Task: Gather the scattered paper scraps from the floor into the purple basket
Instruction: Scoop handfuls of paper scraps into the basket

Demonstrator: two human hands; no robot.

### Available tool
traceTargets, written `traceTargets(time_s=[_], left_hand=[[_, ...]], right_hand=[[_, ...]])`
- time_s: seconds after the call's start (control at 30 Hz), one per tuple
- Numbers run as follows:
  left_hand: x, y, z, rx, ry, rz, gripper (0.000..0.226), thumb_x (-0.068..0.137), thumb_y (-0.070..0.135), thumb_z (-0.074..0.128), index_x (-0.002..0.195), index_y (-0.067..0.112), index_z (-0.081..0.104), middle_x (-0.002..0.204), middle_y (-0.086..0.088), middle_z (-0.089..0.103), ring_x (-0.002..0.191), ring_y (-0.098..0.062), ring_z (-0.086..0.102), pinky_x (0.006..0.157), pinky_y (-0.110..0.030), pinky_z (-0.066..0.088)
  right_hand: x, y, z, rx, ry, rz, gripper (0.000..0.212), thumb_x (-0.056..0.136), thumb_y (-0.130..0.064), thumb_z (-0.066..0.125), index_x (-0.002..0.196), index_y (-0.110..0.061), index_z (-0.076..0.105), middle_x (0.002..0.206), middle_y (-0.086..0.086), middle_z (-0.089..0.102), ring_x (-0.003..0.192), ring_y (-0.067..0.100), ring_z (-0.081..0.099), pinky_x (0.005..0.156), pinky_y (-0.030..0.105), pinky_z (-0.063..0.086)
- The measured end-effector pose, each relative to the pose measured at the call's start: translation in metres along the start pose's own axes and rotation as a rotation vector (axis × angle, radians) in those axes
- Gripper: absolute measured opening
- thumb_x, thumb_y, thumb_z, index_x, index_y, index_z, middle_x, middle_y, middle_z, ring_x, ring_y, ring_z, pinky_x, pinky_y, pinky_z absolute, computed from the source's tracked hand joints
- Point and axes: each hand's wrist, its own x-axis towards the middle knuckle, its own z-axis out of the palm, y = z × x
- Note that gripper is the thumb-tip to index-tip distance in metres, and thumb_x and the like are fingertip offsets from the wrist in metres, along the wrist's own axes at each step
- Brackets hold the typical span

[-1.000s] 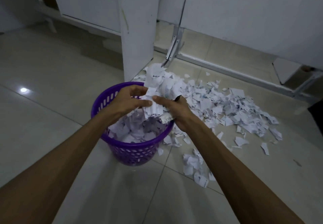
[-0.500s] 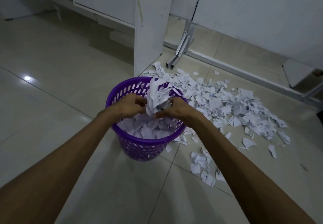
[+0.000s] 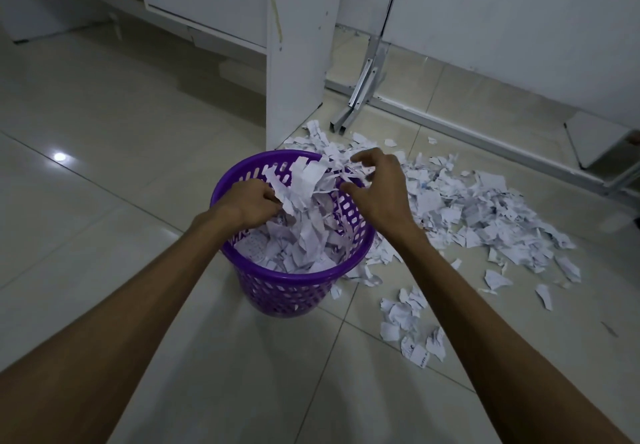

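Tiled floor [image 3: 104,173] carries purple basket [image 3: 294,279] beside paper scraps [image 3: 485,222].

Left hand [image 3: 251,203] fingertips hidden behind motion-blurred scraps [image 3: 304,184].

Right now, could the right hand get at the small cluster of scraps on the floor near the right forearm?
Probably yes. The right hand is open above the basket, and the small cluster lies uncovered on bare floor beside that forearm.
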Motion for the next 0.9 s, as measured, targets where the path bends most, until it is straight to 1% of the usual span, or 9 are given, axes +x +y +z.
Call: traceTargets(time_s=[0.1, 0.17, 0.27, 0.33, 0.47, 0.57, 0.67, 0.8, 0.9], left_hand=[[0.0, 0.001, 0.004, -0.05, 0.002, -0.01, 0.027, 0.093, 0.018, 0.057, 0.117, 0.01, 0.068, 0.111, -0.006, 0.069, 0.091, -0.02, 0.065, 0.09, -0.04, 0.054], [-0.001, 0.001, 0.006, -0.08, 0.003, -0.013, 0.028, 0.093, 0.018, 0.057, 0.119, 0.012, 0.066, 0.115, -0.005, 0.068, 0.096, -0.02, 0.064, 0.092, -0.041, 0.053], [-0.003, -0.001, 0.007, -0.108, 0.0, -0.013, 0.028, 0.093, 0.017, 0.057, 0.119, 0.014, 0.067, 0.116, -0.003, 0.067, 0.097, -0.02, 0.063, 0.09, -0.038, 0.053], [-0.003, -0.001, 0.008, -0.112, 0.002, -0.016, 0.027, 0.093, 0.017, 0.058, 0.117, 0.014, 0.067, 0.116, -0.003, 0.068, 0.097, -0.021, 0.063, 0.091, -0.038, 0.053], [-0.005, 0.003, 0.006, -0.065, 0.042, 0.01, 0.026, 0.093, 0.02, 0.058, 0.116, 0.015, 0.069, 0.116, -0.003, 0.068, 0.097, -0.018, 0.062, 0.089, -0.033, 0.05], [-0.007, 0.009, 0.003, 0.005, 0.078, 0.052, 0.028, 0.094, 0.02, 0.057, 0.12, 0.015, 0.067, 0.118, -0.003, 0.068, 0.102, -0.019, 0.062, 0.086, -0.028, 0.047], [-0.012, 0.01, -0.001, 0.092, 0.169, 0.075, 0.029, 0.092, 0.013, 0.055, 0.118, 0.012, 0.069, 0.114, -0.006, 0.07, 0.101, -0.02, 0.064, 0.084, -0.026, 0.047], [-0.017, 0.006, -0.003, 0.175, 0.287, 0.087, 0.025, 0.093, 0.013, 0.055, 0.113, 0.014, 0.07, 0.112, -0.005, 0.071, 0.1, -0.021, 0.065, 0.093, -0.033, 0.049], [-0.018, 0.0, -0.005, 0.18, 0.384, 0.109, 0.021, 0.094, 0.017, 0.056, 0.108, 0.017, 0.071, 0.109, -0.004, 0.071, 0.095, -0.02, 0.065, 0.09, -0.034, 0.051]], right_hand=[[0.004, 0.01, 0.005, -0.103, -0.14, -0.018, 0.06, 0.086, -0.025, 0.074, 0.14, -0.024, 0.049, 0.145, 0.009, 0.047, 0.132, 0.024, 0.043, 0.104, 0.028, 0.03], [0.005, 0.014, 0.006, -0.122, -0.159, -0.049, 0.047, 0.09, -0.021, 0.068, 0.135, -0.019, 0.057, 0.136, 0.01, 0.057, 0.122, 0.025, 0.054, 0.095, 0.026, 0.036], [0.006, 0.013, 0.004, -0.17, -0.033, -0.094, 0.02, 0.093, -0.016, 0.064, 0.11, -0.01, 0.072, 0.109, 0.012, 0.071, 0.101, 0.029, 0.064, 0.079, 0.028, 0.04], [0.007, 0.011, 0.0, -0.168, 0.008, -0.109, 0.017, 0.094, -0.017, 0.062, 0.104, -0.01, 0.074, 0.101, 0.01, 0.073, 0.093, 0.027, 0.067, 0.078, 0.03, 0.046], [0.003, -0.001, -0.004, -0.192, 0.031, -0.224, 0.022, 0.094, -0.019, 0.062, 0.113, -0.014, 0.073, 0.108, 0.005, 0.074, 0.096, 0.023, 0.067, 0.086, 0.033, 0.05], [-0.004, -0.014, 0.004, -0.157, -0.104, -0.272, 0.024, 0.093, -0.026, 0.066, 0.113, -0.016, 0.073, 0.107, 0.003, 0.074, 0.092, 0.018, 0.067, 0.085, 0.034, 0.053], [-0.014, -0.02, 0.014, -0.12, -0.308, -0.206, 0.026, 0.089, -0.028, 0.072, 0.111, -0.014, 0.074, 0.106, 0.001, 0.074, 0.081, 0.01, 0.063, 0.085, 0.037, 0.055], [-0.03, -0.022, 0.019, -0.274, -0.582, -0.203, 0.044, 0.079, -0.043, 0.078, 0.114, -0.017, 0.072, 0.116, -0.003, 0.071, 0.102, 0.014, 0.065, 0.088, 0.039, 0.054], [-0.03, -0.023, 0.012, -0.44, -0.61, -0.202, 0.066, 0.068, -0.058, 0.081, 0.122, -0.023, 0.066, 0.117, -0.009, 0.069, 0.108, 0.014, 0.063, 0.09, 0.042, 0.053]])
